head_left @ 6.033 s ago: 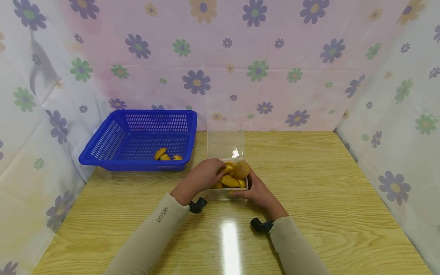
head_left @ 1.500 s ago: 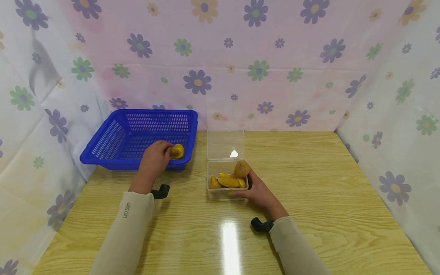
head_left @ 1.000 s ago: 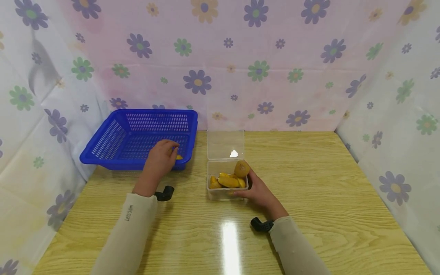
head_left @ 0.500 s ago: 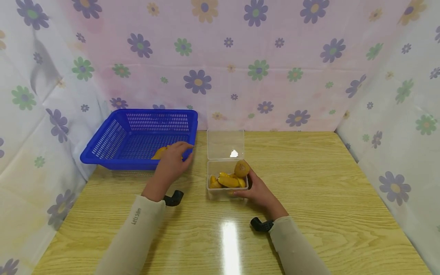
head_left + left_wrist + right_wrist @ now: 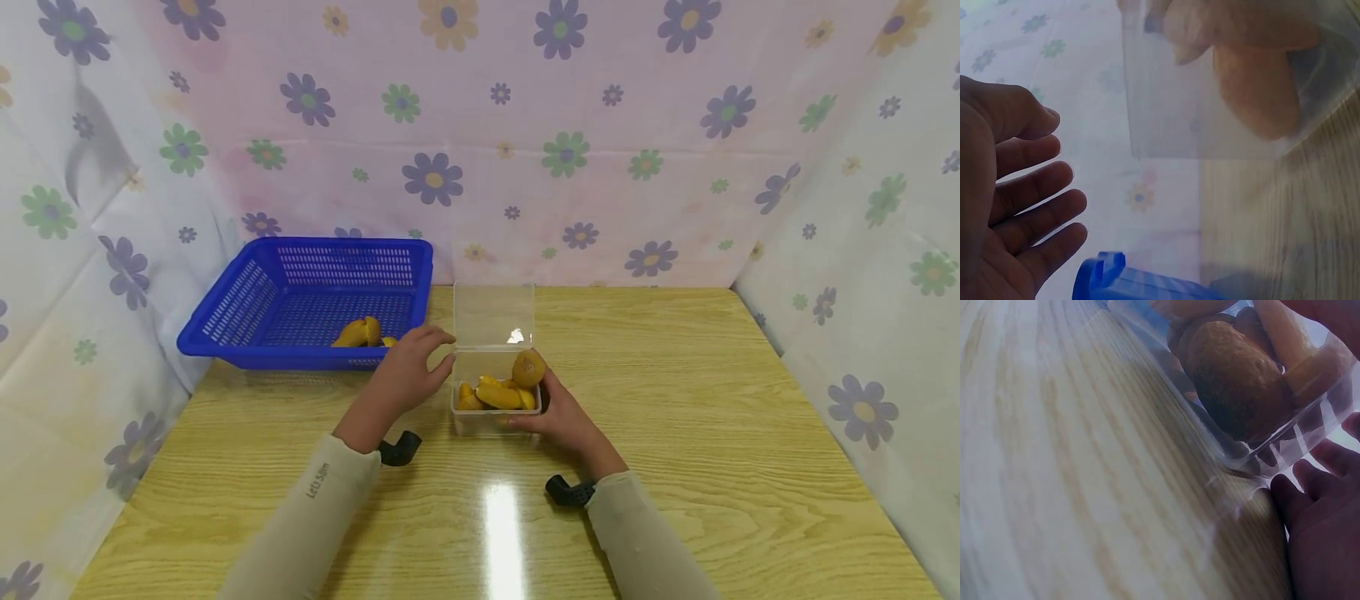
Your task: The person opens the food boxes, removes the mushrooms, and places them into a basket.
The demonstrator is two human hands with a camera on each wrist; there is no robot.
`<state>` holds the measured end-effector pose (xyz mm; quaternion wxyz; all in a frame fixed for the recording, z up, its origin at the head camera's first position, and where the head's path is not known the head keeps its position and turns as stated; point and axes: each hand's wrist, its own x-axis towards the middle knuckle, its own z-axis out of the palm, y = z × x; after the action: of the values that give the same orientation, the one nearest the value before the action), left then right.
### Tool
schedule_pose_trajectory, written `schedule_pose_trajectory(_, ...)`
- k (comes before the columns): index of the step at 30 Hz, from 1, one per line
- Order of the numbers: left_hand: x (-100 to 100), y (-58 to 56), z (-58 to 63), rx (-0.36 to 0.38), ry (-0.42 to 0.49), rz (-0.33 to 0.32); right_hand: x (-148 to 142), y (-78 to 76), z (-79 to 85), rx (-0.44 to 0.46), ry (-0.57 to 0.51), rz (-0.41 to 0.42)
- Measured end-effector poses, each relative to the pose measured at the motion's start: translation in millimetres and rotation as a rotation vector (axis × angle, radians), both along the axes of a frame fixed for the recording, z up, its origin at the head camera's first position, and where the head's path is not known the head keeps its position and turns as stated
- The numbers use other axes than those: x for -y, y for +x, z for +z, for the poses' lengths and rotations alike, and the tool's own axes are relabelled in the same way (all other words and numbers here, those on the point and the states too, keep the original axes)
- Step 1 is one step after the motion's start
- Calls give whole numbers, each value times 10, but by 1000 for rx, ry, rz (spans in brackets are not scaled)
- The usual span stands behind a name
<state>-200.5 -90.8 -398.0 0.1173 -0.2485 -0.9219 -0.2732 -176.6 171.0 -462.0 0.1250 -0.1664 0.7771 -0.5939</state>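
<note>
A clear plastic box (image 5: 480, 426) with its hinged lid (image 5: 491, 312) standing up holds several yellow-brown pieces, among them a rounded one (image 5: 528, 369) and a long yellow one (image 5: 498, 396). My right hand (image 5: 566, 421) grips the box at its right side, thumb at the front and fingers behind. At the box's left edge, my left hand (image 5: 408, 371) holds nothing, its fingers apart and slightly bent. In the left wrist view, a gap shows between the left hand (image 5: 1016, 187) and the box wall (image 5: 1160, 112). Mushroom-shaped yellow-brown pieces (image 5: 358, 332) lie in the blue basket (image 5: 247, 360).
The basket stands at the back left of the wooden table (image 5: 712, 417), close beside the left hand. Flowered cloth (image 5: 495, 125) hangs behind the table and along both sides. Each wrist wears a black camera mount, such as the left one (image 5: 401, 448).
My left hand took a yellow mushroom-shaped piece from the box, released it in the basket, and has come back right to the box's left edge. The right hand keeps its grip on the box.
</note>
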Motion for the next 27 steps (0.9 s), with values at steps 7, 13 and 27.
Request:
schedule_pose_trajectory(7, -119, 21, -44, -15, -7, -51, -1, -10, -13, -14, -24, 1)
schedule_pose_trajectory(13, -230, 29, -38, 2, -11, -96, -8, -19, -17, -23, -25, 3)
schedule_pose_trajectory(27, -468, 56, -62, 28, -33, -137, -13, 3, 17, -52, 27, 7)
